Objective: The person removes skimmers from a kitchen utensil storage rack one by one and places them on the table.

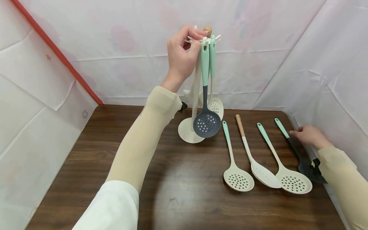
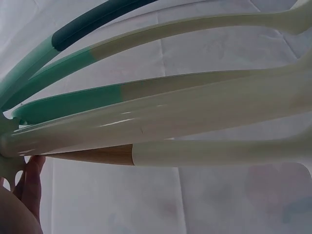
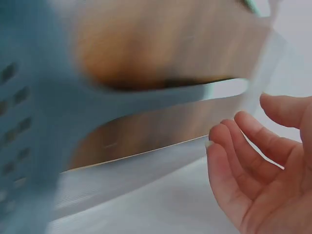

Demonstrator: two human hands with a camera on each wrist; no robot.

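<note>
A cream utensil rack with a wooden knob stands at the back of the dark wooden table. My raised left hand pinches the white hook ring at the rack's top, right beside the mint handle end of a hanging dark grey skimmer. The left wrist view shows several hanging handles fanned out and my fingers at the hooks. My right hand rests with relaxed fingers on the handle of a dark slotted turner lying at the table's right edge.
Three utensils lie side by side on the table: a cream skimmer, a wood-handled cream slotted spoon and another cream skimmer. A cream slotted spoon also hangs on the rack. White sheeting walls in the table on three sides.
</note>
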